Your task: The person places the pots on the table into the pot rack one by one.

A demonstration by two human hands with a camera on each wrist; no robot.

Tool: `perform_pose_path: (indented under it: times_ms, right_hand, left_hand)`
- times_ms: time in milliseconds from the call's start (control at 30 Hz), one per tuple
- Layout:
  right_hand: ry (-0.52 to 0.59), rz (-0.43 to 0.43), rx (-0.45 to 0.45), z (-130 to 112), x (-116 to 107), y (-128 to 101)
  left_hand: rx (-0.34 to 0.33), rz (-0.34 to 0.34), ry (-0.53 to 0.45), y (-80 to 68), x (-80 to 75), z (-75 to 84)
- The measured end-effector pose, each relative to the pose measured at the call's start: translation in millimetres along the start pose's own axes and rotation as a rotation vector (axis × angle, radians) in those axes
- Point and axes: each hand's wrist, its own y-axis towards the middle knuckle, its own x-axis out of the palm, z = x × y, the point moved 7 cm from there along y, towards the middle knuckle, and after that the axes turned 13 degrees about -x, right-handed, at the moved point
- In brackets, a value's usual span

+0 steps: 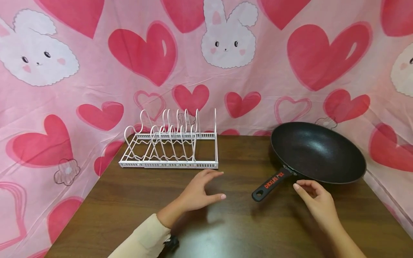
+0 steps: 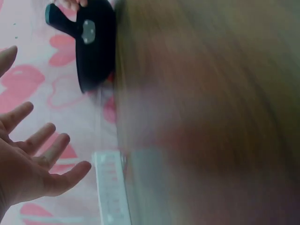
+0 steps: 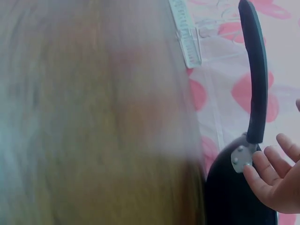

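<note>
A black frying pan (image 1: 317, 152) sits on the dark wooden table (image 1: 226, 218) at the right, its black handle (image 1: 269, 184) with red lettering pointing toward me. My right hand (image 1: 314, 195) hovers just right of that handle, fingers loosely spread, holding nothing. In the right wrist view the handle (image 3: 255, 70) and the pan's underside (image 3: 234, 197) lie beside my fingers (image 3: 274, 176). My left hand (image 1: 201, 191) floats over the table's middle, fingers spread, empty. A white wire dish rack (image 1: 171, 145) stands at the back left. The left wrist view shows my spread fingers (image 2: 37, 159), the rack's edge (image 2: 110, 187) and the pan (image 2: 91, 37).
A pink cloth (image 1: 206, 61) with hearts and rabbits hangs behind the table and drapes down both sides. The table's left and right edges drop off onto that cloth.
</note>
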Motion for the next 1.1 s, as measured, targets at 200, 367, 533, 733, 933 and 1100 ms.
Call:
perform_pose_path:
  times_ms: [200, 367, 533, 733, 933, 1100]
  right_hand:
    - [0.183, 0.011, 0.077, 4.0, 7.4, 2.7]
    - [0.513, 0.071, 0.109, 6.4, 13.3, 5.6]
    - [0.767, 0.032, 0.157, 6.8, 26.9, 5.4]
    - [0.880, -0.004, 0.242, 7.8, 38.4, 5.6]
    - [1.061, -0.056, 0.266, 5.1, 46.4, 7.1]
    - [1.279, -0.109, 0.280, 3.8, 53.0, 8.7]
  left_hand:
    - [0.006, -0.087, -0.149, 13.6, 19.3, 20.5]
    - [-0.007, -0.161, -0.256, 25.6, 35.6, 34.6]
    - [-0.106, -0.283, -0.455, 34.4, 53.6, 42.0]
    - [-0.177, -0.383, -0.617, 45.5, 74.2, 57.9]
    - [-0.275, -0.462, -0.704, 54.8, 91.4, 65.4]
    - [-0.349, -0.571, -0.860, 59.6, 104.8, 66.9]
